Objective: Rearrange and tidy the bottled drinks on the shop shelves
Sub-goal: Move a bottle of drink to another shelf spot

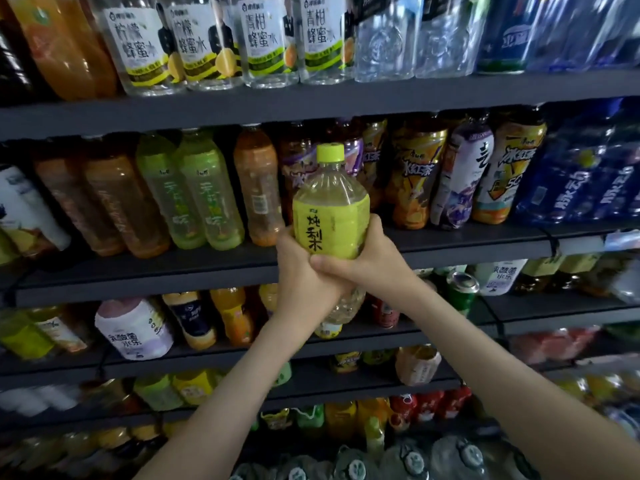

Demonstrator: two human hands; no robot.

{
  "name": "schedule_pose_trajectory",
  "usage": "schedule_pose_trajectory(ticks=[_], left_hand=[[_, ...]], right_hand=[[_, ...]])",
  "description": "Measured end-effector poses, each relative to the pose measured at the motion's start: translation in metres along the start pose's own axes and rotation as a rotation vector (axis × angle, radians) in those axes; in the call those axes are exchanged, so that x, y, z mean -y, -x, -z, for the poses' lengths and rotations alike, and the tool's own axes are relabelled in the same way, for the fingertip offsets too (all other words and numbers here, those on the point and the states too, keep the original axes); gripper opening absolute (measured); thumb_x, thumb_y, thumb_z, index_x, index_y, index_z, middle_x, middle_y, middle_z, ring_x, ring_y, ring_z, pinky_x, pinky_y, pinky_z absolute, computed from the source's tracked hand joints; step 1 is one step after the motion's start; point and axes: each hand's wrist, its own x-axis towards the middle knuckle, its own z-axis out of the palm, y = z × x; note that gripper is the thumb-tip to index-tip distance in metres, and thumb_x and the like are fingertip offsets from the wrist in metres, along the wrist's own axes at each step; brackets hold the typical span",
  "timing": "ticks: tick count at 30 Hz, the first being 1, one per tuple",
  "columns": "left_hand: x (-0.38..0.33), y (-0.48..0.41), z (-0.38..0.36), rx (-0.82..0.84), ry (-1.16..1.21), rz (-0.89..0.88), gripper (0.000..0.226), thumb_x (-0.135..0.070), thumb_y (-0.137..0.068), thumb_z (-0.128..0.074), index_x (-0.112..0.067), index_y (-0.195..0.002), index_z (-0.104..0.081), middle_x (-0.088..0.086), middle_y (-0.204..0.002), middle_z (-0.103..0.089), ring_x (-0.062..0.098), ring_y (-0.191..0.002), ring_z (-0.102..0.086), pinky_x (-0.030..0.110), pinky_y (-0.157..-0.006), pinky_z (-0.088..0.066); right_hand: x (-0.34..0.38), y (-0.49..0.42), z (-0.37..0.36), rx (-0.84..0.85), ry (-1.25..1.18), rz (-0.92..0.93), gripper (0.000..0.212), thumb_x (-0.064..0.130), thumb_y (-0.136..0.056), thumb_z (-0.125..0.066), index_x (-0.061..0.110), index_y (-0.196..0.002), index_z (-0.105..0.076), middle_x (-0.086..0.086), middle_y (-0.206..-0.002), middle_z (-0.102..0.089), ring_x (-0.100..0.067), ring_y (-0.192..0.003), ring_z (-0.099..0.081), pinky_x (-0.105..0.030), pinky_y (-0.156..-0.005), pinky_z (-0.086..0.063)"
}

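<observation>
A large clear bottle with a yellow-green label and lime cap [330, 206] stands upright in mid-air in front of the second shelf [173, 271]. Both hands grip its lower half. My left hand [299, 271] wraps it from the left and below. My right hand [367, 258] closes on it from the right, fingers overlapping the left hand. The bottle's base shows below the hands, in front of the third shelf. Behind it stand dark tea bottles with purple and yellow labels [415, 174].
Green tea bottles [204, 192] and amber bottles [114, 202] fill the second shelf's left; blue bottles [581, 178] its right. Honey-water bottles [207, 43] line the top shelf. Lower shelves hold mixed drinks and a green can [462, 289].
</observation>
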Motion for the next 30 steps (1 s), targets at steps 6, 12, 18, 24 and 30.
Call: schedule_pose_trajectory(ticks=[6,12,18,24,30], left_hand=[[-0.018,0.016,-0.021,0.48,0.056,0.023,0.074,-0.049,-0.062,-0.08,-0.045,-0.121,-0.034,-0.006,-0.127,-0.049,0.007,-0.113,-0.054,0.029,-0.092,-0.05],[-0.025,0.039,-0.087,0.95,0.292,0.379,0.053,-0.043,-0.073,-0.078,-0.034,-0.119,-0.053,-0.002,-0.119,-0.066,0.022,-0.111,-0.062,0.048,-0.101,-0.045],[-0.055,0.106,-0.18,1.024,0.277,0.409,0.044,-0.037,-0.076,-0.076,-0.025,-0.115,-0.057,-0.004,-0.106,-0.071,0.014,-0.098,-0.068,0.029,-0.082,-0.054],[-0.075,0.165,-0.273,0.884,0.102,0.392,0.082,-0.056,-0.057,-0.084,-0.019,-0.124,-0.054,-0.003,-0.11,-0.069,0.013,-0.098,-0.067,0.037,-0.092,-0.053],[-0.104,0.195,-0.326,0.678,-0.295,0.255,0.069,-0.052,-0.068,-0.076,-0.019,-0.121,-0.047,-0.004,-0.106,-0.059,0.017,-0.097,-0.059,0.032,-0.083,-0.051]], right_hand=[[-0.035,0.04,0.047,-0.188,-0.286,-0.207,0.066,0.034,-0.071,-0.082,0.018,-0.124,-0.047,0.004,-0.113,-0.066,-0.009,-0.099,-0.067,-0.025,-0.081,-0.056],[-0.066,0.105,0.113,-0.136,-0.412,-0.326,0.026,0.022,-0.084,-0.07,0.022,-0.108,-0.059,0.01,-0.09,-0.075,-0.007,-0.084,-0.071,-0.019,-0.066,-0.054],[-0.109,0.181,0.195,-0.099,-0.438,-0.447,0.065,0.046,-0.074,-0.076,0.018,-0.128,-0.053,-0.002,-0.115,-0.07,-0.022,-0.104,-0.068,-0.043,-0.091,-0.053],[-0.15,0.238,0.278,-0.118,-0.237,-0.561,0.063,0.071,-0.063,-0.069,0.031,-0.112,-0.066,0.007,-0.108,-0.072,-0.017,-0.103,-0.067,-0.047,-0.099,-0.048],[-0.169,0.234,0.309,-0.278,-0.215,-0.563,0.082,0.064,-0.05,-0.085,0.021,-0.115,-0.061,-0.001,-0.107,-0.072,-0.019,-0.096,-0.069,-0.044,-0.088,-0.056]])
